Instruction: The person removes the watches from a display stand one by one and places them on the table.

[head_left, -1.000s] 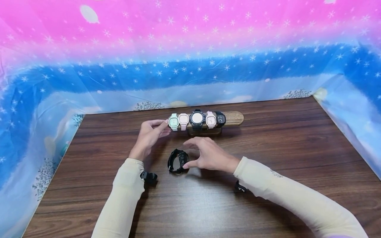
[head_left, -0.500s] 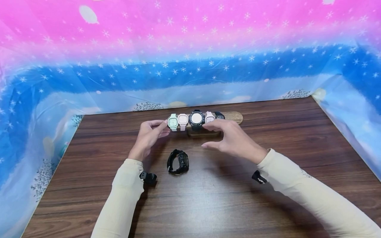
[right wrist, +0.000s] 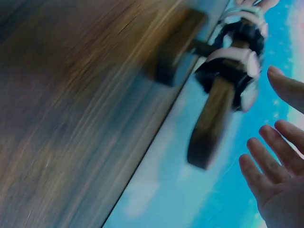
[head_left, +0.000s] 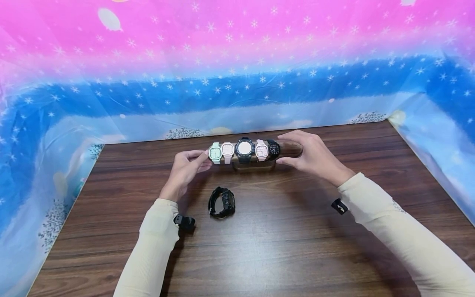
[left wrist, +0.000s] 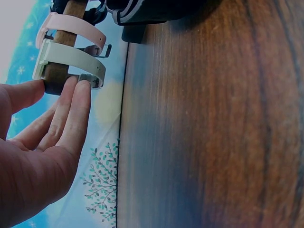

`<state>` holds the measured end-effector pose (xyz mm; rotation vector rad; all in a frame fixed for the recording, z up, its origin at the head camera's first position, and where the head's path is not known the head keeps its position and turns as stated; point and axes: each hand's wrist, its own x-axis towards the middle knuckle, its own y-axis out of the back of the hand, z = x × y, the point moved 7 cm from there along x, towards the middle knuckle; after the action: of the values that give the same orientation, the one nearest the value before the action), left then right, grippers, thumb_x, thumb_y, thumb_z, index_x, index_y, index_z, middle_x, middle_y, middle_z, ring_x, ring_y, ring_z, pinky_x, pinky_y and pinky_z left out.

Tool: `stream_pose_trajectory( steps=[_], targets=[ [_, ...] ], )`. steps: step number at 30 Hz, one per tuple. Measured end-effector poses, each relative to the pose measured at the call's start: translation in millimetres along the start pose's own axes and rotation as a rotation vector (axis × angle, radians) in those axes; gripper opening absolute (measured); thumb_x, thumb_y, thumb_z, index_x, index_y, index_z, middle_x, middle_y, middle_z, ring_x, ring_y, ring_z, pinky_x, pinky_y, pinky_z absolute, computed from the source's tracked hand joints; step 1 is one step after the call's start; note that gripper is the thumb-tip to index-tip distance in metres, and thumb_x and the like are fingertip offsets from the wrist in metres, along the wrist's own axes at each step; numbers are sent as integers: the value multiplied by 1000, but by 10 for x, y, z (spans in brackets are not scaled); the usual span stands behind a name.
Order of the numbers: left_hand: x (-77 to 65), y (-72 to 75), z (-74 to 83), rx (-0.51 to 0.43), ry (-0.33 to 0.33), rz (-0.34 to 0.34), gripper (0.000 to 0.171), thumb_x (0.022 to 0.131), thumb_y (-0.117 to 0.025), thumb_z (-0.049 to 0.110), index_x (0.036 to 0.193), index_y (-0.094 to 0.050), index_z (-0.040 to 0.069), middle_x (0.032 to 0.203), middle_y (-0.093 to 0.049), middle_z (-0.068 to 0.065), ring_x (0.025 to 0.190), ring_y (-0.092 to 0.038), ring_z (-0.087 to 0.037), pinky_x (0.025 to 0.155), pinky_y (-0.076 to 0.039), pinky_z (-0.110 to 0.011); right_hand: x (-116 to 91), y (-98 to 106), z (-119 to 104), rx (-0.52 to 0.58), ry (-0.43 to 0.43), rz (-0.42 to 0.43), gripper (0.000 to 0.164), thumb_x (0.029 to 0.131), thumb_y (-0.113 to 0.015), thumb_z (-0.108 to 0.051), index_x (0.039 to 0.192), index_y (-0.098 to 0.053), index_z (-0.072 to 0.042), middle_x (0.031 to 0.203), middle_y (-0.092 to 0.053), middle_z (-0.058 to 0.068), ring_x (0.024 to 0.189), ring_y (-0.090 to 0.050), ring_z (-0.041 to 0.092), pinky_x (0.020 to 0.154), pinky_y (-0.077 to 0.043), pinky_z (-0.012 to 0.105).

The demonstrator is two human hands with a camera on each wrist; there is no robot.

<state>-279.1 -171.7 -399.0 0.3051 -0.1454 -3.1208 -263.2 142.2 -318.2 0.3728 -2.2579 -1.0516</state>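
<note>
A wooden watch stand [right wrist: 213, 118] carries a row of watches on its bar. From left to right in the head view come a mint green watch [head_left: 215, 152], a pink watch [head_left: 228, 150], a large round black watch [head_left: 245, 148], another pink watch [head_left: 261, 151] and a black watch [head_left: 273, 149]. My left hand [head_left: 185, 169] pinches the bar's left end between thumb and fingers, beside the green watch strap [left wrist: 71, 54]. At the bar's right end, my right hand [head_left: 315, 154] has thumb and fingers spread near the black watch. The right wrist view shows it apart from the bar.
A loose black watch [head_left: 222, 203] with its strap looped lies on the brown wooden table [head_left: 259, 247], in front of the stand. Behind the table hangs a pink and blue snowflake cloth [head_left: 237, 82].
My right hand has left the loose black watch, passed in front of the stand and come to its right end. The left hand has stayed at the left end.
</note>
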Motion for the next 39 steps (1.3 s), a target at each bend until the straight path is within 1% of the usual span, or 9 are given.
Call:
stream_pose_trajectory(
  steps=[4,9,11,15,20,23,26,31,39],
  targets=[
    [3,3,3,3,-8,-1,40,103,-62,18,130,-60,-11,104,-71,-16,100,-72,-28,90,-60,-32,26,-46,134,-43,-14,-32,64,76,-92,-18,131,-64,-1,128,-64,17,115,-63,35,101,-52,50],
    [4,-3,13,6,-14,-4,39,103,-62,18,129,-60,-11,100,-72,-14,99,-72,-29,90,-60,-33,75,-127,241,-57,-39,-81,70,77,-91,-21,136,-60,0,135,-60,18,123,-58,36,107,-47,52],
    [2,-4,17,8,-12,-4,39,103,-62,18,129,-60,-11,100,-72,-14,99,-72,-29,89,-60,-32,102,-162,252,-65,-34,-98,72,78,-91,-24,138,-58,0,138,-59,18,126,-56,36,109,-45,52],
    [-2,-4,21,11,-10,0,39,103,-62,17,129,-60,-11,99,-72,-13,98,-73,-28,88,-60,-31,157,-232,240,-86,-27,-134,75,78,-91,-26,140,-57,0,139,-58,17,126,-56,36,110,-45,52],
    [-8,-13,25,3,-4,0,37,103,-62,16,129,-60,-11,99,-71,-12,98,-73,-29,92,-59,-36,200,-308,232,-115,-58,-175,80,75,-92,-26,142,-56,-2,142,-56,18,127,-55,38,109,-45,54],
    [-11,-16,33,2,-3,0,37,103,-62,14,129,-60,-11,101,-71,-12,98,-73,-29,91,-59,-35,219,-344,235,-126,-72,-186,81,74,-93,-27,142,-55,-2,143,-56,17,128,-55,37,109,-45,54],
    [-14,-14,39,0,-3,1,36,102,-62,14,129,-60,-11,103,-71,-13,98,-73,-29,90,-60,-33,236,-373,225,-135,-72,-195,80,75,-93,-28,142,-56,-3,143,-56,16,128,-56,36,109,-46,53],
    [-15,-12,34,-1,1,3,37,102,-62,14,129,-60,-11,105,-71,-15,99,-72,-30,90,-60,-32,253,-396,209,-141,-74,-205,74,78,-91,-25,141,-57,-4,140,-58,16,125,-58,35,107,-48,51],
    [-13,-14,23,-1,10,4,37,102,-63,15,129,-60,-10,103,-71,-17,99,-72,-30,92,-59,-36,252,-396,213,-149,-66,-197,70,79,-89,-23,139,-59,-4,138,-60,16,123,-59,35,106,-49,51]
  ],
)
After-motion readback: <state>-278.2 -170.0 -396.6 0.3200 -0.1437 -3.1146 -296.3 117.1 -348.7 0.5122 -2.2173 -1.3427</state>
